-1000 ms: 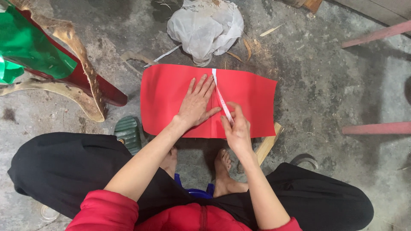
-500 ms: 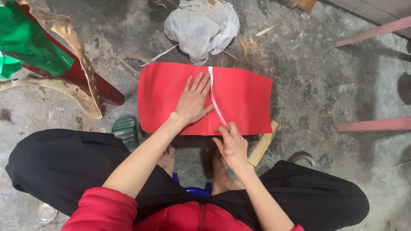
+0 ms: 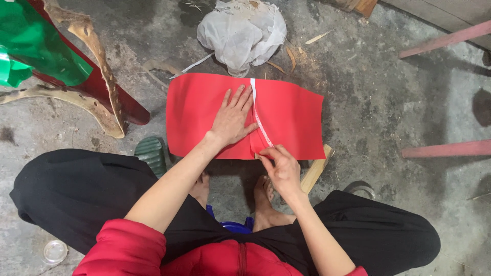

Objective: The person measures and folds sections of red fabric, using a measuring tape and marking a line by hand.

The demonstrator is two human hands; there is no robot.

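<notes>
Right hand (image 3: 282, 168) lower along white strip (image 3: 258, 115)

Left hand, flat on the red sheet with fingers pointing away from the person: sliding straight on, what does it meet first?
The left hand would probably first cross the thin white strip lying over the red rectangular sheet, then the sheet's far edge. Beyond lies the crumpled white cloth bundle on the concrete floor.

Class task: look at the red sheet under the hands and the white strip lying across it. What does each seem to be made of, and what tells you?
Red sheet: probably matte paper or thin felt; it lies flat with clean-cut edges and no shine. White strip: likely thin paper or tape backing; it is narrow and curves limply where the right hand pinches it.
</notes>
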